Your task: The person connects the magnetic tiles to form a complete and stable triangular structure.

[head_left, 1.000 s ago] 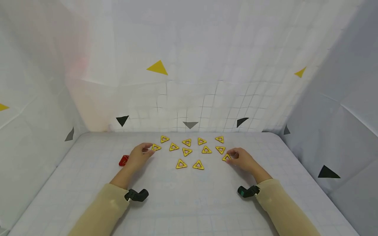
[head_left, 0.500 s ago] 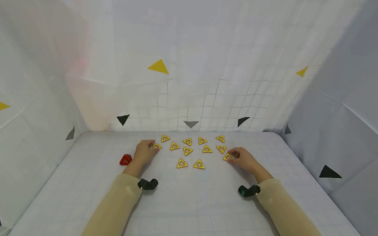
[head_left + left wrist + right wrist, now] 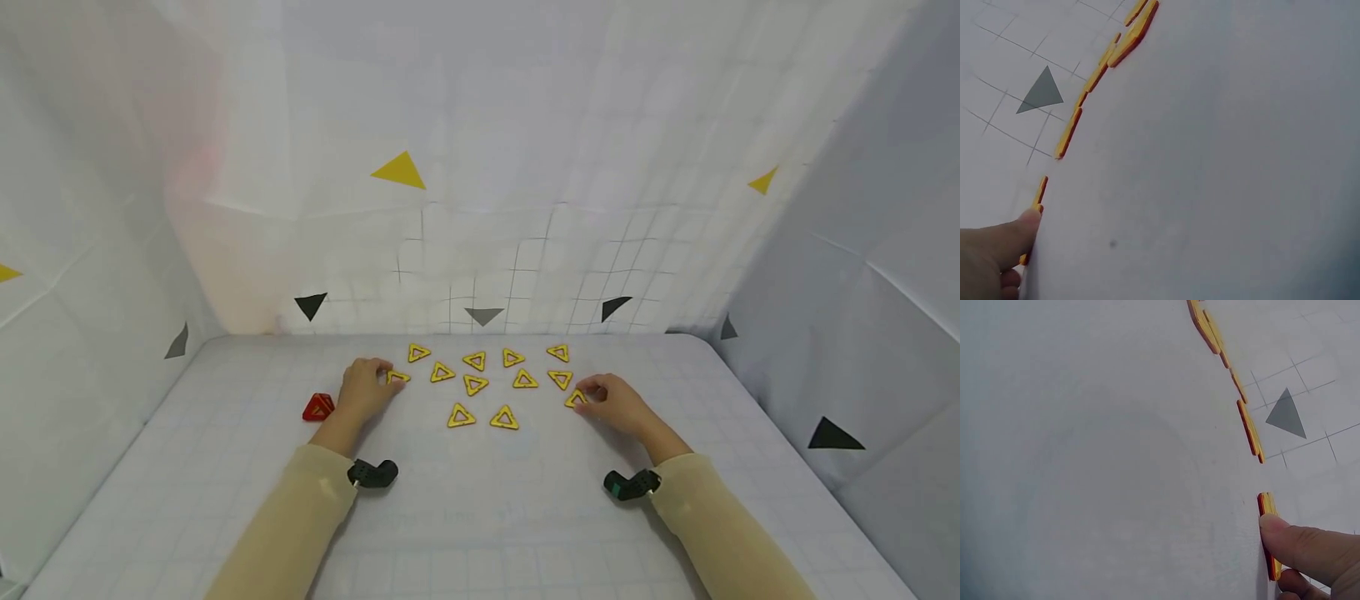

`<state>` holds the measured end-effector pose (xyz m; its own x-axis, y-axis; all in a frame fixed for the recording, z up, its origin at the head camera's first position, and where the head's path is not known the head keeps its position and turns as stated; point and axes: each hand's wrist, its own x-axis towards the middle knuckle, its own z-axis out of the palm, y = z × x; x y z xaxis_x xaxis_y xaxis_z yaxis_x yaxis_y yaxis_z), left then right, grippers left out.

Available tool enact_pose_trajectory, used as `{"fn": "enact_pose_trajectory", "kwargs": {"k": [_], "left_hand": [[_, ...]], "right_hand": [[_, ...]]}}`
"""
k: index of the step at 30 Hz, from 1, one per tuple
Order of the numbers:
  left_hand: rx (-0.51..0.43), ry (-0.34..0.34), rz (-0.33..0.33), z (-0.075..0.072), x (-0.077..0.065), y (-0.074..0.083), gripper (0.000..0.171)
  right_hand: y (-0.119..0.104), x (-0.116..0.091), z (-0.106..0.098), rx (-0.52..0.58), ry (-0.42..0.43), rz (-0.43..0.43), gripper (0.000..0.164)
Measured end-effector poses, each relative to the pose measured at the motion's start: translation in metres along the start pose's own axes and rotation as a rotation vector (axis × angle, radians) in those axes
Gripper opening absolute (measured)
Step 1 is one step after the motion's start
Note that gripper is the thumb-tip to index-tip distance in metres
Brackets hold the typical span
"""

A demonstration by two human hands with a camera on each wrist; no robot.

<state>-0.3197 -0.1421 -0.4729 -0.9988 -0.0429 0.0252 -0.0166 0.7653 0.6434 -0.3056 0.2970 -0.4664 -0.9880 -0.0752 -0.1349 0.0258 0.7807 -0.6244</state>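
Note:
Yellow triangular magnetic tiles with open centres lie flat on the white table. My left hand (image 3: 363, 393) pinches the leftmost tile (image 3: 398, 377) between thumb and fingers; in the left wrist view its thumb covers part of that tile (image 3: 1040, 192). On the other side, my right hand (image 3: 618, 406) grips the rightmost tile (image 3: 576, 399) by its edge. The right wrist view has the thumb (image 3: 1274, 524) pressed on this tile (image 3: 1266, 504), with curled fingers beyond. Both tiles look to be at table level. A red pyramid of tiles (image 3: 318, 407) stands left of my left wrist.
Several more yellow tiles are spread between the hands, including a front pair, the left tile (image 3: 461, 416) and the right tile (image 3: 505, 418). White sheeting (image 3: 525, 150) with printed triangles rises behind the table (image 3: 480, 517) and along both sides.
My left hand has shifted right and closer around the leftmost tile, uncovering more of the red pyramid. The right hand stays on its tile, and the other tiles have not moved.

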Motion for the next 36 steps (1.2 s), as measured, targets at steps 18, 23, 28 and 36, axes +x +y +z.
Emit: {"fn": "enact_pose_trajectory", "kwargs": {"k": [18,23,28,36], "left_hand": [[0.009,-0.096,0.032,-0.003,-0.028,0.008,0.043],[0.027,-0.122,0.072,-0.003,-0.040,0.014,0.041],[0.025,-0.152,0.074,-0.002,-0.051,0.017,0.041],[-0.006,-0.200,0.082,0.002,-0.061,0.017,0.040]], "right_hand": [[-0.002,-0.012,0.005,0.003,-0.009,-0.025,0.044],[-0.007,-0.019,0.007,0.030,-0.030,-0.060,0.042],[-0.015,-0.026,0.011,0.034,-0.052,-0.059,0.041],[-0.024,-0.035,0.017,0.037,-0.104,-0.133,0.039]]}}
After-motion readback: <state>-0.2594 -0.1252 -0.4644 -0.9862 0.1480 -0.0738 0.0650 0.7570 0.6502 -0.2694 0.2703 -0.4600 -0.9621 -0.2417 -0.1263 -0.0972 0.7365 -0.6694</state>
